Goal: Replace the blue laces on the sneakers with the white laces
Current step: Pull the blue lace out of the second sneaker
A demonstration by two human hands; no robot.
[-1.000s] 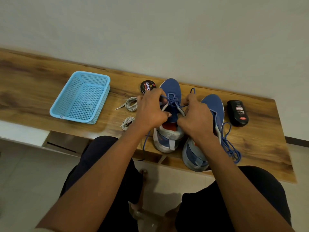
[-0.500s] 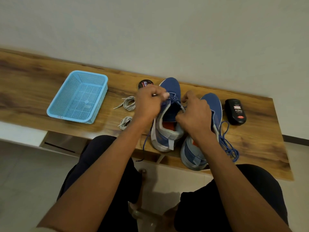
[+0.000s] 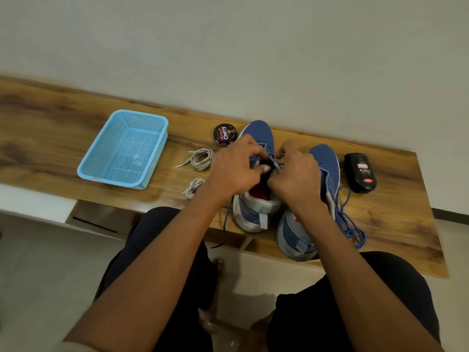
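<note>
Dark trousers (image 3: 157, 262) are seen nearest the camera, with both bare forearms stretched from them toward a wooden bench (image 3: 50, 138). At the near edge of the bench, two blue sneakers are stood side by side, heels toward the viewer. The right sneaker (image 3: 327, 163) is partly covered by the right forearm, and a loose blue lace (image 3: 347, 224) is trailed from it toward four o'clock across the wood. Over the left sneaker (image 3: 256, 133) both hands are brought together. The left hand (image 3: 236, 171) is curled, its fingertips pinched on the blue lace of that shoe (image 3: 253, 158); the right hand (image 3: 297, 176) is likewise curled, its fingers closed around the same lacing. Two coiled white laces (image 3: 201, 158) are laid just beside the left hand, at nine o'clock from the sneakers. Farther toward nine o'clock a light blue mesh basket (image 3: 88, 168) is placed. A round polish tin (image 3: 224, 134) is set at eleven o'clock from the left sneaker, and a black polish bottle (image 3: 360, 174) at three o'clock from the right one.
</note>
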